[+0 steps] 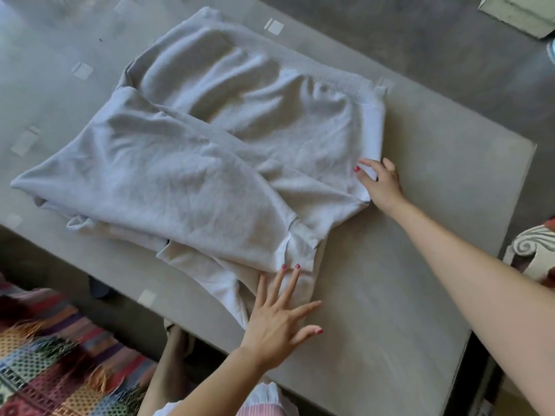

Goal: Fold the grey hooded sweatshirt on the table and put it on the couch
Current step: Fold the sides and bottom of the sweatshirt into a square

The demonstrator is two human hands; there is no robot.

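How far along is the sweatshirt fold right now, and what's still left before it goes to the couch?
Partly folded. Done: the grey sweatshirt lies on the table with one side and a sleeve laid over the body. In hand: the left hand lies flat, fingers spread, on the near cuff end, and the right hand touches the hem corner. Left: fold it into a compact bundle and carry it to the couch, which is not clearly in view.

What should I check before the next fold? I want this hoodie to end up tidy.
1. Grey hooded sweatshirt lies fully on the grey table: ok.
2. Sleeve folded across the body: ok.
3. Fabric smooth: not ok, wrinkles near the hem.
4. Left hand flat on the near edge: ok.
5. Right hand at the hem corner: ok; grip closed, cannot tell.
6. Hood tucked in: cannot tell.
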